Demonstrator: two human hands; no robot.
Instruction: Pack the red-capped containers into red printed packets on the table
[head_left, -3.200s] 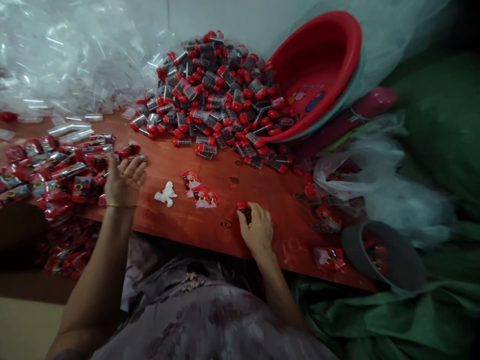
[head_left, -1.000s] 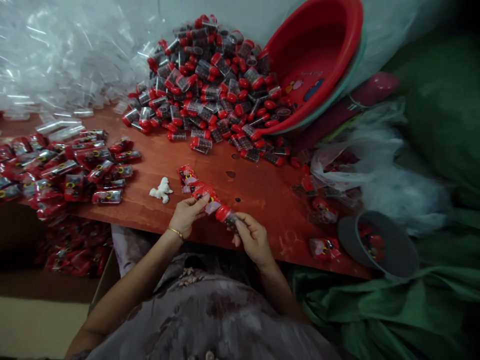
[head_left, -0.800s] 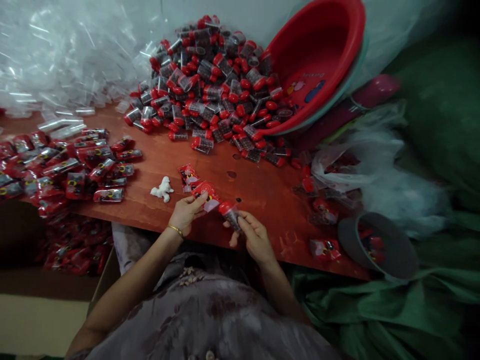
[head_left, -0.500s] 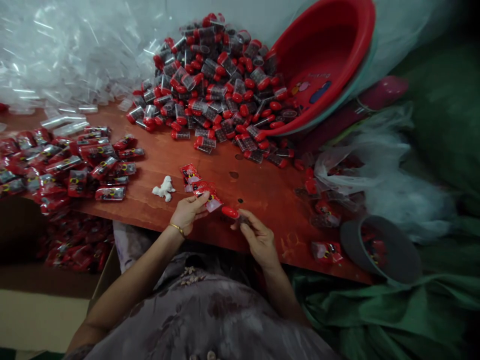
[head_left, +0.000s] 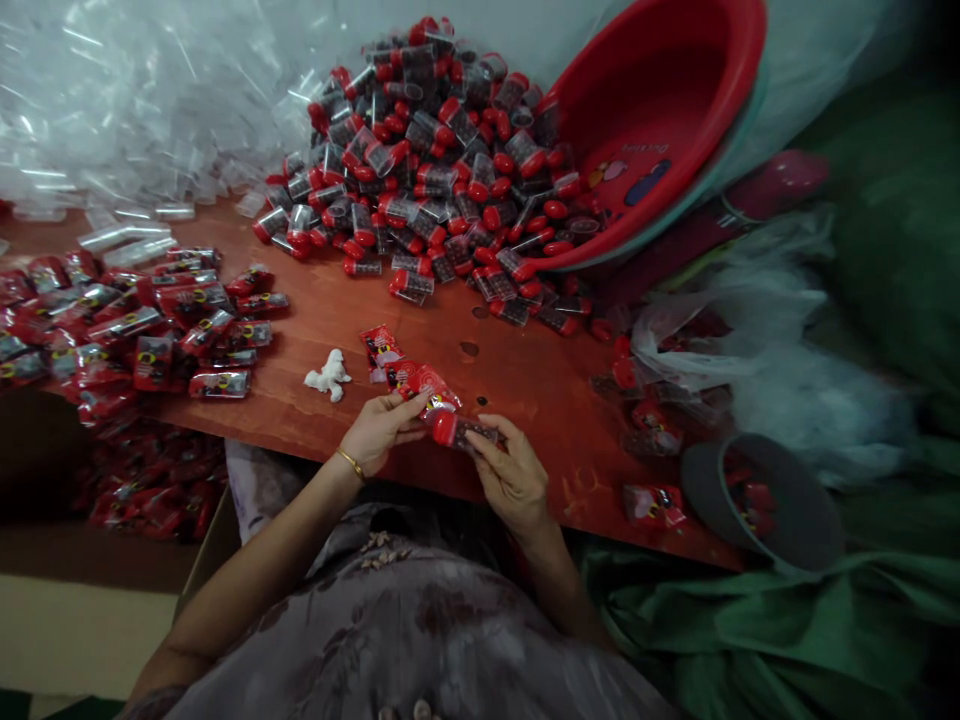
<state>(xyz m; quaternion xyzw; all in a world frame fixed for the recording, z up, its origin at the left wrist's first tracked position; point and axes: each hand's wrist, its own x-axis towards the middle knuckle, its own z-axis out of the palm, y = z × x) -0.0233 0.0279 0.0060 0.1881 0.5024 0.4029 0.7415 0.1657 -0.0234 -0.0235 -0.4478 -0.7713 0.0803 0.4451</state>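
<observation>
My left hand (head_left: 384,432), with a bracelet at its wrist, pinches a red printed plastic packet (head_left: 441,398). Between the fingers of my right hand (head_left: 511,472) is a small clear container with a red cap (head_left: 466,432) and dark contents. It lies nearly level, its red end at the fingertips of my left hand and against the packet's near edge. Whether that end is inside the packet I cannot tell. Beyond my left hand, another red printed packet (head_left: 381,346) lies flat on the table, partly overlapped. Left of it sits a crumpled white piece (head_left: 328,375).
A large pile of red-capped containers (head_left: 450,180) stands at the back, beside a tilted red basin (head_left: 675,100). Wrapped red packets (head_left: 154,360) are heaped at left, below clear plastic tubes (head_left: 150,100). A grey bucket (head_left: 697,495) stands at the table's right edge.
My right hand has brought the container left and up to the packet, turning it more level. My left hand has stayed nearly in place, with the packet shifted slightly.
</observation>
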